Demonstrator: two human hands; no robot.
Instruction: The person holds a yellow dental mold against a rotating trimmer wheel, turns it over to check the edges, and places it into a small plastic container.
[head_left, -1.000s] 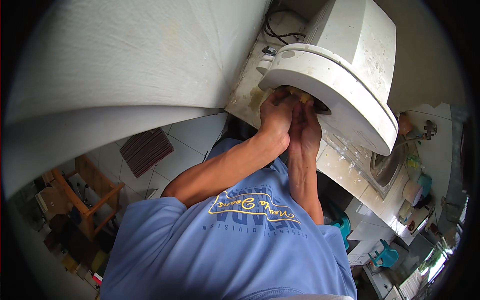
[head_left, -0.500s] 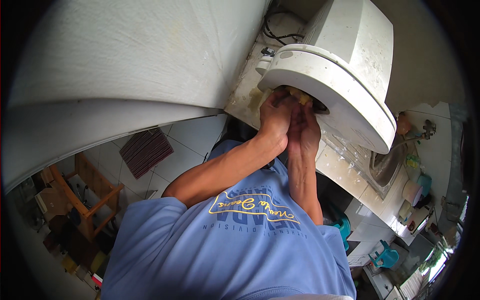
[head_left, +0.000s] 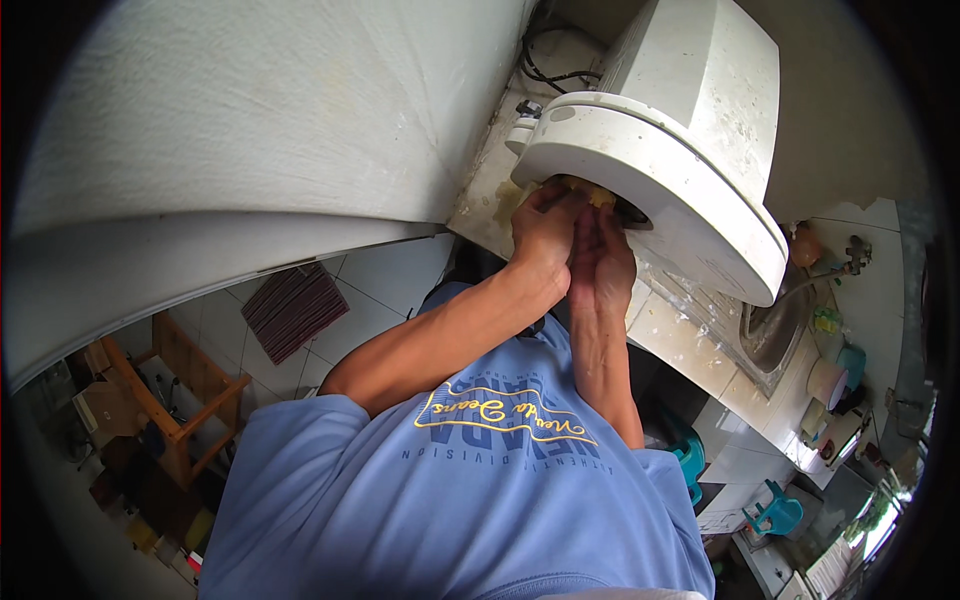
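machine (head_left: 650,180): white | soft lump (head_left: 600,195): yellow | shirt (head_left: 470,510): blue | mat (head_left: 293,313): maroon, striped | chair (head_left: 778,512): teal

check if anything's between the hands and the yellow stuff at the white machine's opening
Nothing visible: the left hand and right hand both reach the yellow stuff at the opening of the white machine. The inside is mostly hidden.

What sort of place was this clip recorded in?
Most likely a kitchen, perhaps a home one: a metal sink with a tap is set into a tiled counter, and a bulky white machine is beside it.
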